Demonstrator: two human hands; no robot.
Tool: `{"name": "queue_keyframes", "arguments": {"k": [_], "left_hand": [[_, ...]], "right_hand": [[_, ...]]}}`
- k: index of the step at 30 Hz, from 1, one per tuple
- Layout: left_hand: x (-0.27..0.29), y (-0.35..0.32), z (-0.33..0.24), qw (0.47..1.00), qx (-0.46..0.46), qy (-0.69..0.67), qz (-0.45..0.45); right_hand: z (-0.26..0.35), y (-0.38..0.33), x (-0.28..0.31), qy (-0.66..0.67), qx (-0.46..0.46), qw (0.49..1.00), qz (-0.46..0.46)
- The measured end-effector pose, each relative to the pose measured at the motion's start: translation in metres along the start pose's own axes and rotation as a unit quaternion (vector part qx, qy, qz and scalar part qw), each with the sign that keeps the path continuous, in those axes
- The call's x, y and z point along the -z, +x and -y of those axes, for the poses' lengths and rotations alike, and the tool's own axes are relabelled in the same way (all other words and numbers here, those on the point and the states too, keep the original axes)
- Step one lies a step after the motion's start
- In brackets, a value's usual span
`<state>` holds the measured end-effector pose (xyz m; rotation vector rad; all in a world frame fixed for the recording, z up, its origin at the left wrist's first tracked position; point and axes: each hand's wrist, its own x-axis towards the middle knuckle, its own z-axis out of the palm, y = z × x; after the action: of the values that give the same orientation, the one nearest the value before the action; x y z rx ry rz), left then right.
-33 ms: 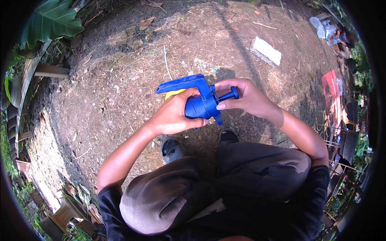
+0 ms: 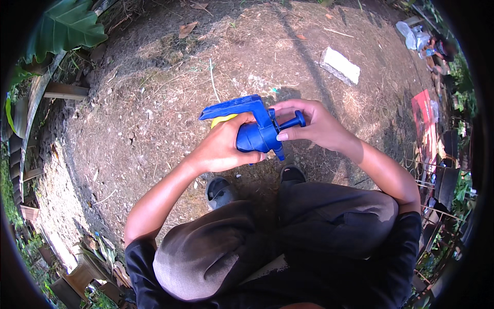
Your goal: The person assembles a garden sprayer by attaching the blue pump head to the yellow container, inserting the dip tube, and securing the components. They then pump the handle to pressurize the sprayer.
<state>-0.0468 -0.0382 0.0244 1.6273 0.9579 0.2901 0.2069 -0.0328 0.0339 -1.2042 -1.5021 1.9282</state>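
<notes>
A pump sprayer (image 2: 259,135) with a blue head is held tilted in front of my knees. Its blue handle (image 2: 231,106) reaches out to the left, and a bit of yellow shows beneath that handle. My left hand (image 2: 221,147) is wrapped around the sprayer below its head, thumb on the near side, covering much of the lower part. On the right, the blue plunger (image 2: 295,121) sticks out with its knob end between the thumb and fingers of my right hand (image 2: 316,126). The fingertips and thumb of that hand grip the collar at the plunger's base.
Dry dirt ground (image 2: 154,103) with straw and leaves lies around me. A pale block (image 2: 339,66) rests ahead to the right. Farther right are a red panel (image 2: 424,116) and clear plastic bags (image 2: 413,36). My sandalled feet (image 2: 221,192) are just below the sprayer. A large leaf (image 2: 67,28) hangs at far left.
</notes>
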Motion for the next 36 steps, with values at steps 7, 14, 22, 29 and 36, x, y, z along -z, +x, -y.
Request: {"name": "queue_keyframes", "arguments": {"k": [7, 14, 22, 29, 36], "left_hand": [[0.004, 0.005, 0.010, 1.000, -0.020, -0.015, -0.001], [0.003, 0.005, 0.005, 1.000, -0.015, -0.010, 0.019], [0.006, 0.007, 0.008, 0.998, 0.005, -0.053, 0.028], [0.003, 0.009, 0.017, 0.996, -0.023, -0.084, 0.024], [0.002, 0.009, 0.016, 0.997, -0.032, -0.075, -0.003]], "right_hand": [[-0.005, 0.007, 0.000, -0.020, 0.052, 0.998, -0.028], [0.005, 0.003, -0.001, -0.043, -0.006, 0.999, -0.022], [-0.011, 0.004, -0.002, -0.085, 0.086, 0.992, -0.036], [-0.007, 0.006, -0.002, -0.033, 0.077, 0.996, 0.002], [-0.001, 0.008, -0.006, 0.000, 0.000, 0.997, -0.072]]}}
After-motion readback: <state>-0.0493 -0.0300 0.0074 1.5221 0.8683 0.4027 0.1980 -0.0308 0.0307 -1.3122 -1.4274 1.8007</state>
